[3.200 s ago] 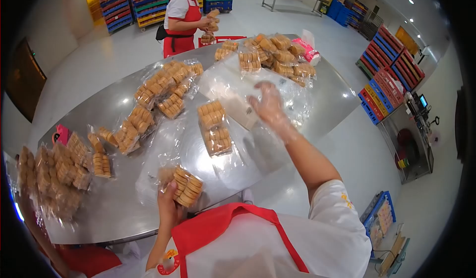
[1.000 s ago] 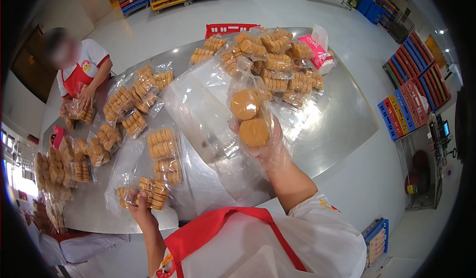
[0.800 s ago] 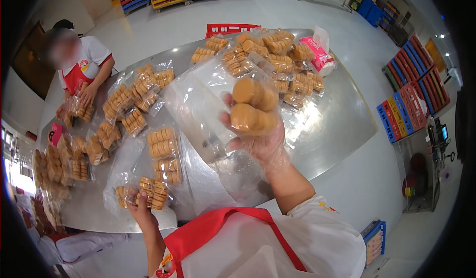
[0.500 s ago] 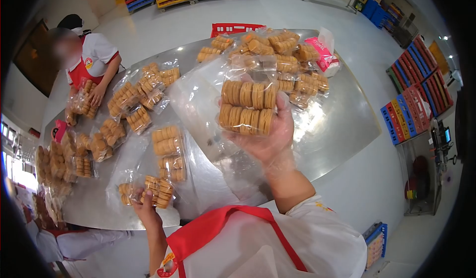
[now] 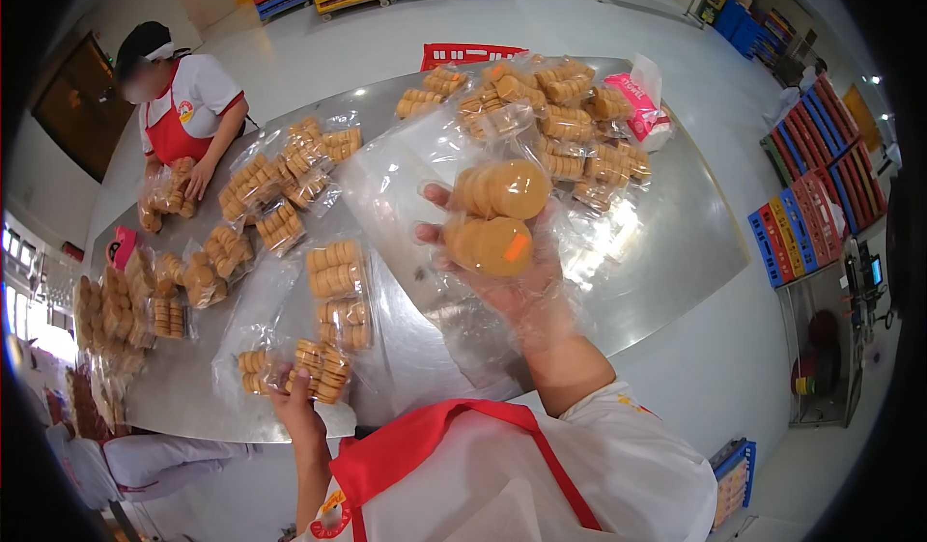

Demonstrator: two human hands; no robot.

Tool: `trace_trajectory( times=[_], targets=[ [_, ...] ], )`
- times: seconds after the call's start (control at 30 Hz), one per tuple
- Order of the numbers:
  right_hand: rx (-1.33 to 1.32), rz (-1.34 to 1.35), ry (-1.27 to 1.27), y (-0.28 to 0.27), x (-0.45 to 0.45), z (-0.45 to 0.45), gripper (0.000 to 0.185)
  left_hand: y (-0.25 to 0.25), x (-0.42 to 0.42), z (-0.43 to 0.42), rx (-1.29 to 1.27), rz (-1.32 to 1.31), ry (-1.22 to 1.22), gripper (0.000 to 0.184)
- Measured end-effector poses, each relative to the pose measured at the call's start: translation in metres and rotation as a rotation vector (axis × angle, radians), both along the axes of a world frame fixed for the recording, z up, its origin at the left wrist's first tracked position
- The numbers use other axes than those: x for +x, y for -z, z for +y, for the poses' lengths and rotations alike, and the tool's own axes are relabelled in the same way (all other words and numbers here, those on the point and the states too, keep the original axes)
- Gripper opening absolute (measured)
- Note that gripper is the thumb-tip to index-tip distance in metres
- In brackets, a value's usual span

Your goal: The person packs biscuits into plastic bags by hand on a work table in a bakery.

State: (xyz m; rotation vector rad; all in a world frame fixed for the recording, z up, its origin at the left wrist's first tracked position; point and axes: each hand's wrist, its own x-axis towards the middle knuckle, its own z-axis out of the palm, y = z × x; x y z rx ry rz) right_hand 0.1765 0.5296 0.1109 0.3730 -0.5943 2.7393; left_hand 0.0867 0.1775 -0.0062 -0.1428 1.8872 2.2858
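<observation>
Turned in our right hand: a pack of cookies

Since half a second ago, we have rolled the pack, so its two rows now show round faces instead of edges, with an orange sticker on the lower one. That hand is cupped around the pack and holds it up above the desk, fingertips showing along the pack's left side. Our left hand pinches a second pack, thumb on top, at the desk's near edge. Just beyond that, a third pack lies flat. Past our right hand we see a heap of packs, with pink tissues beside it. Across the desk to our left, a co-worker holds another pack.
</observation>
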Motion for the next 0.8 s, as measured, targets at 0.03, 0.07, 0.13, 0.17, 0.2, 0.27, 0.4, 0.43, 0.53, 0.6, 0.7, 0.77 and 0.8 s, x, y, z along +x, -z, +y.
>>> trace_trajectory(
  times=[0.03,0.07,0.13,0.17,0.2,0.27,0.4,0.43,0.53,0.6,0.7,0.77,0.8],
  targets=[
    [0.000,0.024,-0.011,0.002,-0.002,0.001,0.073,0.000,0.000,0.000,0.003,0.003,-0.002,0.043],
    [-0.036,0.004,0.035,0.002,-0.002,-0.001,0.068,0.001,0.000,0.000,-0.005,0.004,-0.005,0.043],
    [-0.091,-0.024,0.102,0.001,-0.003,-0.006,0.063,0.005,-0.001,-0.003,-0.019,0.005,-0.011,0.044],
    [-0.111,-0.033,0.122,0.000,-0.003,-0.007,0.061,0.008,-0.002,-0.004,-0.025,0.009,-0.005,0.045],
    [-0.116,-0.031,0.118,-0.002,-0.002,-0.008,0.062,0.009,-0.003,-0.005,-0.032,0.013,0.001,0.045],
    [-0.091,-0.031,0.128,-0.005,-0.001,-0.008,0.063,0.010,-0.003,-0.006,-0.038,0.009,0.006,0.046],
    [-0.011,-0.013,0.122,-0.008,0.001,-0.006,0.065,0.005,-0.001,-0.002,-0.041,-0.010,0.003,0.047],
    [0.001,-0.001,0.105,-0.009,0.002,-0.006,0.065,0.004,-0.001,-0.001,-0.042,-0.012,0.004,0.047],
    [0.004,-0.038,0.141,-0.012,0.003,-0.007,0.064,0.003,0.000,0.000,-0.040,-0.017,-0.003,0.047],
    [-0.066,-0.188,0.183,-0.007,0.005,-0.007,0.057,0.007,-0.002,-0.002,-0.049,-0.019,0.003,0.047],
    [-0.097,-0.349,0.233,-0.021,0.013,-0.009,0.055,0.009,-0.002,-0.003,-0.050,-0.006,0.003,0.047],
    [-0.015,-0.412,0.301,-0.026,0.019,-0.001,0.055,0.004,-0.002,-0.001,-0.030,-0.011,-0.011,0.048],
    [0.066,-0.433,0.354,-0.025,0.022,0.012,0.056,-0.003,0.000,0.002,-0.009,-0.024,-0.023,0.048]
  ],
)
